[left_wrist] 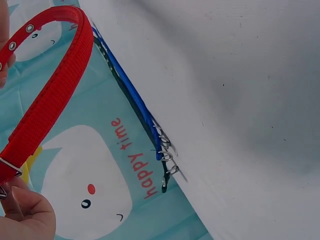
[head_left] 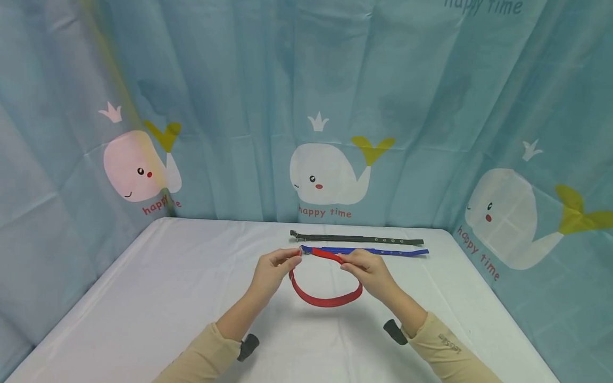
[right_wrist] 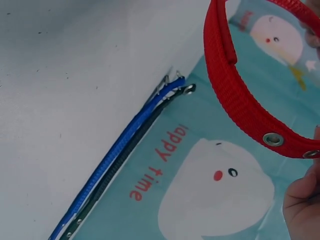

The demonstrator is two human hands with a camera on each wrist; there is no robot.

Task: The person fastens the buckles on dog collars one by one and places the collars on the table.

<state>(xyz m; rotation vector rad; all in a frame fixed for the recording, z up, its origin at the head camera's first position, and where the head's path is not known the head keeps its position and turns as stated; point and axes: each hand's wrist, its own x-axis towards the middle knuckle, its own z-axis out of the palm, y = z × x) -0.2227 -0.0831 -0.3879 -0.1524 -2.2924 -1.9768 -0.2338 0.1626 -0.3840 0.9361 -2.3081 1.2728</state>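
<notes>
A red collar point(head_left: 327, 302) with metal eyelets and a buckle hangs in a loop above the white table, held between both hands. My left hand point(head_left: 274, 271) pinches its buckle end; the silver buckle point(left_wrist: 11, 167) shows beside the thumb in the left wrist view. My right hand point(head_left: 371, 271) pinches the eyelet end, and an eyelet point(right_wrist: 273, 139) shows near those fingers in the right wrist view. Behind the hands, a blue collar point(head_left: 383, 251) lies straight on the table, partly covered by the red one. A dark green collar point(head_left: 345, 238) lies parallel just beyond it.
The white table point(head_left: 182, 298) reaches back to a light blue curtain point(head_left: 230, 133) printed with whales, which also runs along both sides. Dark wrist-camera mounts point(head_left: 248, 347) stick out from beneath both beige sleeves point(head_left: 203, 354).
</notes>
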